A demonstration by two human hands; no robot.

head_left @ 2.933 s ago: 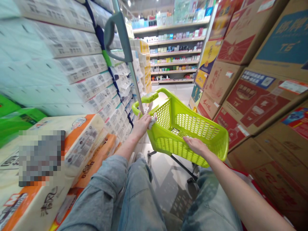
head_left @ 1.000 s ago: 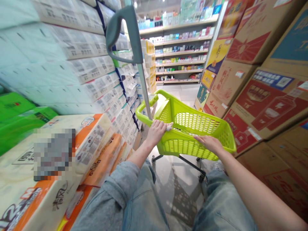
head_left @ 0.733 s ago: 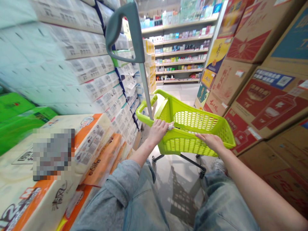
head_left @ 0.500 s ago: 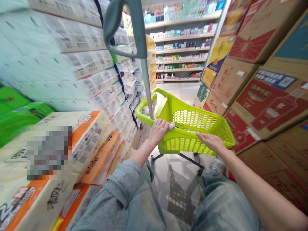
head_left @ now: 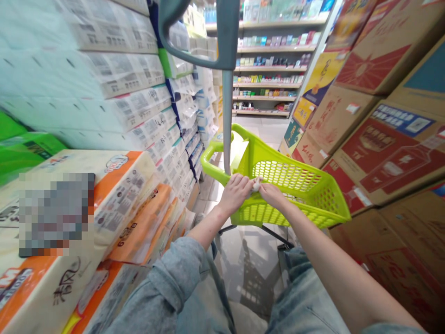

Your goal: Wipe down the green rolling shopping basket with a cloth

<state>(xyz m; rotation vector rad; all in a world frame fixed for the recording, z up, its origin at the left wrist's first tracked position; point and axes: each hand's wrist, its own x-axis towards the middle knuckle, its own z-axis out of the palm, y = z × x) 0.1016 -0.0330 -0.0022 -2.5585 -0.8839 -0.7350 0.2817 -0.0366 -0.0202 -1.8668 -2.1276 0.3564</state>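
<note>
My left hand (head_left: 236, 192) is closed on a small crumpled white cloth or tissue (head_left: 256, 185) at the near rim of a yellow-green shopping cart (head_left: 295, 215). Against the other side of the white piece, the fingers of my right hand (head_left: 273, 195) are pinched together. Both hands rest at the cart's side edge, nearly touching each other. From beside the cart's handle rises a grey pole with a grey loop grip (head_left: 227, 37). The cart basket shows bare mesh, with a folded flap near its handle.
Stacked tissue packs (head_left: 139, 106) line the left, with orange-and-cream packs (head_left: 121, 195) nearer, a blurred-out dark object on top. Cardboard cartons (head_left: 378, 148) wall the right. Shelves (head_left: 271, 48) of small goods stand ahead beyond a tiled floor.
My right hand has moved left along the cart's rim to the white piece beside my left hand. The cart and pole appear slightly further right in view.
</note>
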